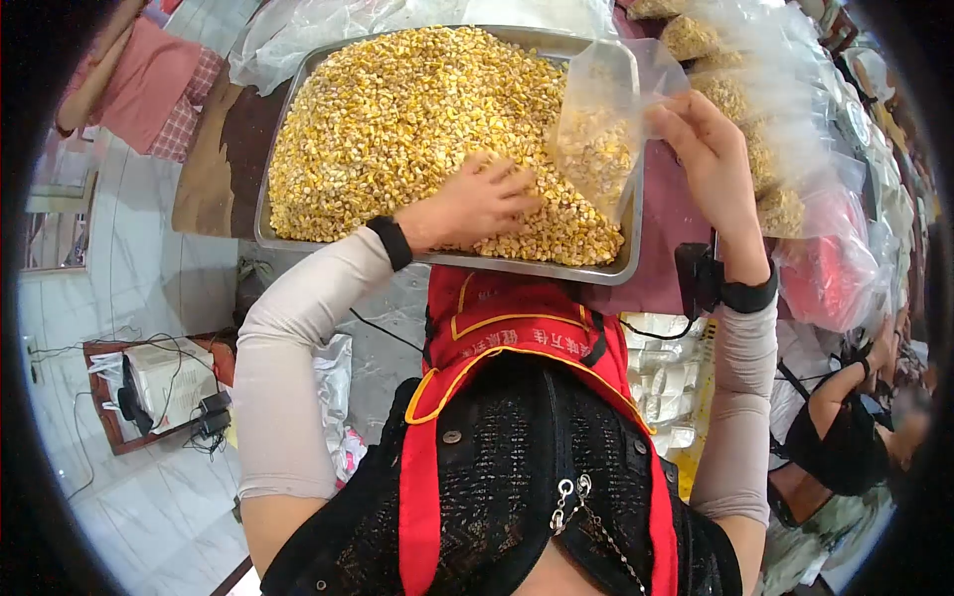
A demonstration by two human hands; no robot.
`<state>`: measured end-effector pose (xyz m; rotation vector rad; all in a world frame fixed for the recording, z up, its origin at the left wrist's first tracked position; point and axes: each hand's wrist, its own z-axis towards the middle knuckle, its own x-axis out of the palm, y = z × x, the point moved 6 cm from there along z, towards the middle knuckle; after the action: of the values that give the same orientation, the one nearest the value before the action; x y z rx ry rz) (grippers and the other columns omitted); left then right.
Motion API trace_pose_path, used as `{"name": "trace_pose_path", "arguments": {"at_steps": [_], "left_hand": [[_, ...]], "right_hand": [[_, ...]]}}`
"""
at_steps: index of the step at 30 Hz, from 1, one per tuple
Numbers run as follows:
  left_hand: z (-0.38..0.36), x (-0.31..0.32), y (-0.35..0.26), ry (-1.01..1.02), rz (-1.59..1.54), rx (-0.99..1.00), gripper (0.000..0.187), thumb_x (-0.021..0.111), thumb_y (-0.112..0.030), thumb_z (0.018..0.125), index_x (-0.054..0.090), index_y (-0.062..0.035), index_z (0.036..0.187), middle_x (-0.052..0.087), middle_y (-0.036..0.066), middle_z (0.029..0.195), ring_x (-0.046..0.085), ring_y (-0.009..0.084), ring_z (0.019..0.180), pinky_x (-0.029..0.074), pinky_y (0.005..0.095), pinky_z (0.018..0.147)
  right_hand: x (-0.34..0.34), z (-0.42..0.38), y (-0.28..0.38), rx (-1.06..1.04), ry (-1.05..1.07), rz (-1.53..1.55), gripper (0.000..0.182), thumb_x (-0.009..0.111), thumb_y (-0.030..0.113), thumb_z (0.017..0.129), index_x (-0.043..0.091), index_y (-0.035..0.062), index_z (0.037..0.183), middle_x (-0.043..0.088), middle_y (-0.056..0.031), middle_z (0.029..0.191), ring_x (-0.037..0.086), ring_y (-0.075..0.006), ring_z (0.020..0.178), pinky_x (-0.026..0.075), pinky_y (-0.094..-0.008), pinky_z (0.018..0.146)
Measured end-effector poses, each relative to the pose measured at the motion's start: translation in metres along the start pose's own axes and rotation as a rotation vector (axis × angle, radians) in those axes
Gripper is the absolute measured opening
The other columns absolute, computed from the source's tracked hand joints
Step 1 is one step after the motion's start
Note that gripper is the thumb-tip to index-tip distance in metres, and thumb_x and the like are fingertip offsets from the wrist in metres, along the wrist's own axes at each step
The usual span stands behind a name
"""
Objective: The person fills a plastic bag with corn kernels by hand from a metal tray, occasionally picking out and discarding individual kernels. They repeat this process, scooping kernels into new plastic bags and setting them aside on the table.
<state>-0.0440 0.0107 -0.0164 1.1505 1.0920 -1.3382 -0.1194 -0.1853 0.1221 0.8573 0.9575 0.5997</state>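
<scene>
A metal tray (447,260) full of yellow corn kernels (397,119) lies in front of me. My left hand (472,206) rests on the kernels near the tray's front edge, fingers apart and partly sunk among them. At the tray's right side, my right hand (706,139) pinches the edge of a clear plastic bag (594,109) between thumb and fingers. The bag hangs over the right end of the tray, its lower part against the kernels, and some kernels show through it.
Filled clear bags (730,99) stand in a row to the right of the tray, beside a red plastic bag (820,273). Clear plastic sheeting (283,45) lies behind the tray. One person (149,79) is at the upper left, another (840,437) at the lower right.
</scene>
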Motion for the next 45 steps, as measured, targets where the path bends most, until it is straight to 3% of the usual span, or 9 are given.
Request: {"name": "trace_pose_path", "arguments": {"at_steps": [8, 11, 17, 20, 28, 32, 34, 41, 45], "left_hand": [[0.011, -0.009, 0.045, 0.203, 0.147, -0.311, 0.036, 0.056, -0.023, 0.081, 0.055, -0.0197, 0.118, 0.048, 0.006, 0.126, 0.045, 0.0266, 0.115, 0.037, 0.0485, 0.091], [0.043, -0.003, 0.015, 0.112, 0.032, -0.121, 0.032, 0.055, -0.02, 0.079, 0.057, -0.01, 0.109, 0.053, 0.006, 0.115, 0.048, 0.0261, 0.107, 0.041, 0.0394, 0.085], [0.09, 0.039, -0.065, 0.007, -0.082, 0.21, 0.017, 0.054, -0.025, 0.078, 0.056, -0.0131, 0.09, 0.053, 0.003, 0.097, 0.05, 0.0208, 0.095, 0.041, 0.0342, 0.076], [0.096, 0.03, -0.07, -0.247, -0.054, 0.258, 0.014, 0.055, -0.026, 0.076, 0.053, -0.0148, 0.084, 0.05, 0.003, 0.088, 0.05, 0.0194, 0.092, 0.039, 0.0341, 0.075], [0.091, 0.029, 0.035, 0.243, 0.212, -0.06, 0.028, 0.055, -0.028, 0.08, 0.058, -0.0156, 0.105, 0.053, 0.01, 0.102, 0.047, 0.0294, 0.107, 0.041, 0.0479, 0.087], [0.079, 0.007, 0.073, 0.285, 0.142, -0.286, 0.025, 0.055, -0.026, 0.081, 0.059, -0.0182, 0.105, 0.053, 0.01, 0.107, 0.047, 0.0344, 0.109, 0.043, 0.0494, 0.085], [0.082, 0.001, 0.084, 0.599, 0.148, -0.456, 0.025, 0.055, -0.024, 0.081, 0.059, -0.0193, 0.105, 0.053, 0.01, 0.108, 0.05, 0.0348, 0.104, 0.044, 0.0497, 0.084], [0.187, 0.033, 0.041, 0.255, 0.165, -0.214, 0.036, 0.053, -0.018, 0.08, 0.056, -0.0006, 0.111, 0.054, 0.014, 0.104, 0.051, 0.0302, 0.104, 0.042, 0.0461, 0.083], [0.19, 0.063, 0.058, 0.226, 0.322, -0.326, 0.047, 0.046, -0.023, 0.083, 0.047, 0.0027, 0.123, 0.047, 0.019, 0.125, 0.045, 0.0321, 0.116, 0.035, 0.0484, 0.095]], "right_hand": [[-0.032, 0.002, 0.009, -0.034, -0.091, 0.022, 0.018, 0.058, 0.019, 0.087, 0.058, 0.0011, 0.086, 0.053, 0.0028, 0.068, 0.044, -0.0045, 0.065, 0.039, -0.0211, 0.06], [-0.044, 0.002, 0.016, -0.034, -0.126, 0.048, 0.018, 0.058, 0.018, 0.088, 0.059, 0.001, 0.085, 0.053, 0.0048, 0.07, 0.044, -0.0034, 0.067, 0.038, -0.0205, 0.06], [-0.057, -0.002, 0.019, -0.054, -0.17, 0.031, 0.016, 0.057, 0.016, 0.089, 0.06, 0.0005, 0.09, 0.059, 0.0029, 0.079, 0.05, -0.0031, 0.076, 0.04, -0.0189, 0.069], [-0.061, -0.004, 0.013, -0.052, -0.156, 0.074, 0.015, 0.057, 0.015, 0.089, 0.061, 0.0004, 0.089, 0.058, 0.0036, 0.08, 0.05, -0.0031, 0.077, 0.04, -0.0188, 0.07], [-0.086, -0.014, 0.013, -0.031, -0.209, 0.111, 0.013, 0.056, 0.012, 0.089, 0.06, 0.0002, 0.09, 0.058, 0.0037, 0.082, 0.05, -0.0032, 0.079, 0.039, -0.0183, 0.071], [-0.109, -0.019, 0.004, 0.018, -0.235, 0.058, 0.011, 0.056, 0.011, 0.089, 0.06, 0.0005, 0.091, 0.059, 0.0032, 0.085, 0.05, -0.0034, 0.082, 0.039, -0.0182, 0.075], [-0.114, -0.02, 0.003, 0.024, -0.252, 0.061, 0.011, 0.056, 0.011, 0.089, 0.06, 0.0007, 0.091, 0.059, 0.0031, 0.085, 0.05, -0.0035, 0.082, 0.039, -0.0182, 0.075], [-0.132, -0.025, -0.004, 0.097, -0.302, 0.037, 0.009, 0.055, 0.009, 0.089, 0.06, 0.0011, 0.091, 0.059, 0.0021, 0.086, 0.051, -0.0039, 0.083, 0.039, -0.0186, 0.077], [-0.137, -0.03, -0.004, 0.103, -0.298, 0.019, 0.009, 0.055, 0.008, 0.089, 0.06, 0.0006, 0.092, 0.059, 0.0016, 0.087, 0.051, -0.0042, 0.083, 0.039, -0.0188, 0.078]]}}
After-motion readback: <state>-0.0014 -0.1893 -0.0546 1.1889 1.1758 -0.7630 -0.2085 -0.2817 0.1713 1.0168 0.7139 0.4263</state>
